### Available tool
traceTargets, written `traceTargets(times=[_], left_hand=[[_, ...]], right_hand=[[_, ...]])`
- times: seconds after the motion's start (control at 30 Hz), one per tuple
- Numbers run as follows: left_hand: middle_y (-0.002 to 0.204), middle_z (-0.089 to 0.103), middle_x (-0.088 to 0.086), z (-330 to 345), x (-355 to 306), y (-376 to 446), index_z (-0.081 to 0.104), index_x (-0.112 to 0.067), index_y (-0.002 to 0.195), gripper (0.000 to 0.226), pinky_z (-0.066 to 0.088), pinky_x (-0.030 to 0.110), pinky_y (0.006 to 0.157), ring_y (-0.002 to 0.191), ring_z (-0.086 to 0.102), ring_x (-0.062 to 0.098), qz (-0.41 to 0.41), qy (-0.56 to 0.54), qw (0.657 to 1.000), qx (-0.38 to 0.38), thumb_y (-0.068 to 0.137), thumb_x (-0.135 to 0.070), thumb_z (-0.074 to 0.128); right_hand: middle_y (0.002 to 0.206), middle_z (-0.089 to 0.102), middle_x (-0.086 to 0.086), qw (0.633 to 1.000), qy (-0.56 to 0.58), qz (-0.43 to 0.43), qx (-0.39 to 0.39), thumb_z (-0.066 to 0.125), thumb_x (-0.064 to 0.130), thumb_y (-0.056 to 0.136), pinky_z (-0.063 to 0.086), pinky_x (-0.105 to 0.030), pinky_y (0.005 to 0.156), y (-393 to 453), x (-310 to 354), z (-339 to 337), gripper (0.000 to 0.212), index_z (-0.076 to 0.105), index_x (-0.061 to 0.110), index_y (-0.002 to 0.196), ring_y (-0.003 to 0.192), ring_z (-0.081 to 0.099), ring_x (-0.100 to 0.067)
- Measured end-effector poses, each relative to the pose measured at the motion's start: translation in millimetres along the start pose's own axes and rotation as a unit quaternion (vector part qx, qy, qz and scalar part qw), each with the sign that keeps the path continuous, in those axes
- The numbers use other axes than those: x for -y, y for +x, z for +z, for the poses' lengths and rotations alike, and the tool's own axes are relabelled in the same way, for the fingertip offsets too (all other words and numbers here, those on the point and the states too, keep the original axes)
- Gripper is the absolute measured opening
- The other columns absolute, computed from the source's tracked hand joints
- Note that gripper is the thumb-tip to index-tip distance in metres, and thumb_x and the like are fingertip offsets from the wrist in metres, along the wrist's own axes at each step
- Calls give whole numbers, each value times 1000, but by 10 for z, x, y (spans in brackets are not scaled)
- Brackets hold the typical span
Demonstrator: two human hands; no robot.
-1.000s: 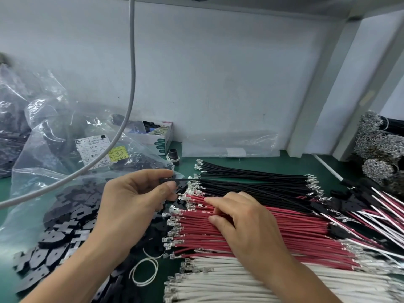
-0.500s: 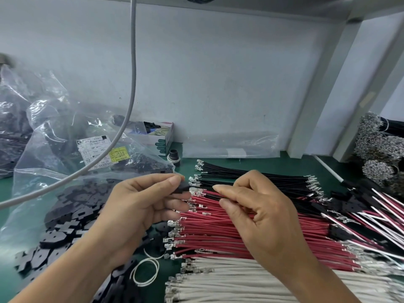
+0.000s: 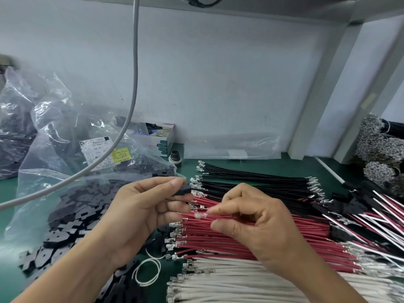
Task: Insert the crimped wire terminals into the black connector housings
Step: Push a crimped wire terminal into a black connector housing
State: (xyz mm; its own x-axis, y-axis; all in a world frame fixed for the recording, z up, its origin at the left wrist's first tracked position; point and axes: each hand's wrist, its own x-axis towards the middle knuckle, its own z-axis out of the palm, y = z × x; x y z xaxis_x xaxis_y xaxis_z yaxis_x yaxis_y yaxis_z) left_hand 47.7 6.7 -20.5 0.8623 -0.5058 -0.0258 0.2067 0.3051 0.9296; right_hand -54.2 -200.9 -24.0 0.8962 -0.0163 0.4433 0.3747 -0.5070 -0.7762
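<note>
My left hand (image 3: 140, 213) pinches a black connector housing (image 3: 182, 190) between thumb and fingers, held above the green table. My right hand (image 3: 258, 224) pinches a red wire (image 3: 220, 216) near its crimped metal terminal (image 3: 200, 216), which points left toward the housing and sits a little below and right of it. Beneath the hands lie flat bundles of black wires (image 3: 251, 180), red wires (image 3: 218, 243) and white wires (image 3: 229, 283), their silver terminals facing left.
A heap of loose black housings (image 3: 72, 217) spills from a clear plastic bag (image 3: 54, 154) on the left. A grey cable (image 3: 129, 119) hangs across the left. Finished wire assemblies (image 3: 371, 217) lie at the right. A small white cord loop (image 3: 146, 273) lies in front.
My right hand has lifted off the red bundle with one red wire and drawn its terminal toward the housing. My left hand has raised the housing slightly.
</note>
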Motion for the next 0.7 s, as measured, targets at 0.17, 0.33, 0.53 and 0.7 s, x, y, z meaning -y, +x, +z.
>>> traceTargets(times=[0.17,0.33,0.53,0.7], left_hand=[[92,76,25,12,-2,-9,80,-2,97,38,59,25,55,63,72,21,-7,4,1000,17,69,-26,90],[92,75,26,4,-14,-21,79,-1,99,53,58,25,55,64,71,21,-7,4,999,35,59,-32,93],[88,76,23,6,-12,-24,80,-2,98,43,58,25,55,62,72,22,-9,2,998,55,65,-28,87],[88,76,22,-1,-10,-30,80,-3,100,49,60,25,58,63,73,22,-12,-3,997,82,62,-31,95]], right_hand=[[91,54,10,991,-120,-31,-40,61,47,95,45,-15,69,-7,41,25,23,74,40,114,87,58,-16],[87,55,11,982,-166,-53,-78,63,38,96,47,-23,64,-27,120,45,24,74,38,117,81,59,-16],[83,66,13,975,-162,-73,-136,78,17,86,53,-27,64,-49,122,49,14,81,25,96,79,67,-14],[83,66,11,975,-144,-88,-143,74,24,89,53,-31,64,-42,130,52,8,81,25,94,79,67,-15]])
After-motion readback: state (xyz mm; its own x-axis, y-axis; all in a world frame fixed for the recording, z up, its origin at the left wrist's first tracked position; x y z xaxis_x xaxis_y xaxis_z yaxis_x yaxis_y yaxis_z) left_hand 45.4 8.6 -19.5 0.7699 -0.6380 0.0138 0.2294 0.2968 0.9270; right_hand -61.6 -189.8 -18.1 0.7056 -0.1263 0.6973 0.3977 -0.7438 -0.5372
